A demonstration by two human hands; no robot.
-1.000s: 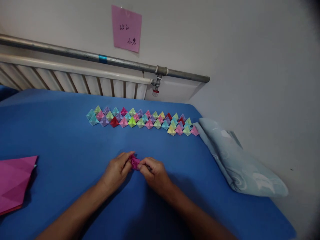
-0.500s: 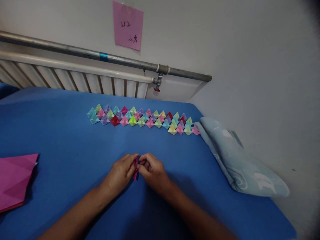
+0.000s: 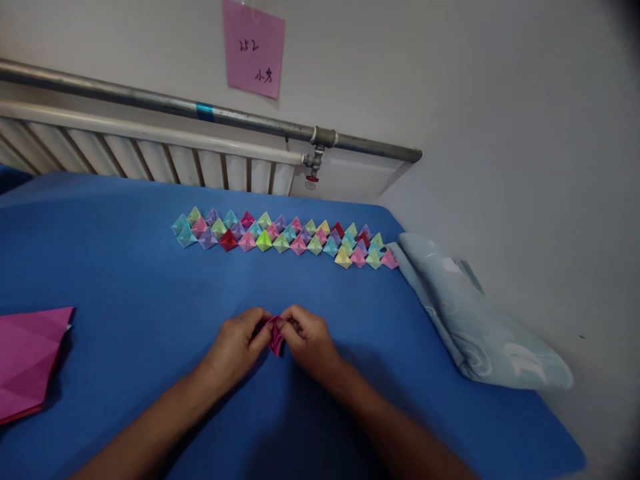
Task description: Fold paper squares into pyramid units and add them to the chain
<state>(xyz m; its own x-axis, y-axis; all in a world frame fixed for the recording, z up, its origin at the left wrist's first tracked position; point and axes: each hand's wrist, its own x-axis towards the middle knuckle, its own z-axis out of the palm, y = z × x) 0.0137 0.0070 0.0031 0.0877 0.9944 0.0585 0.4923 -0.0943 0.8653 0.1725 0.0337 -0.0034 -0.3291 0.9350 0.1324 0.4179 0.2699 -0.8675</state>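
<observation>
Between my two hands is a small folded piece of magenta paper, held just above the blue tabletop. My left hand pinches its left side between thumb and fingers. On the right side, my right hand grips it with thumb and curled fingers. The fingers cover part of the paper's upper edge. Beyond my hands, several folded paper pieces in pink, green, blue, purple, yellow and red sit in close rows across the table.
Larger pink paper lies at the left edge. A folded pale blue cloth rests along the table's right side against the wall. Behind the table run a white radiator and a metal pipe, with a pink note above.
The magenta paper has turned and spread, so more of its face shows. My right thumb and fingers have closed on its right side; the view has shifted slightly.
</observation>
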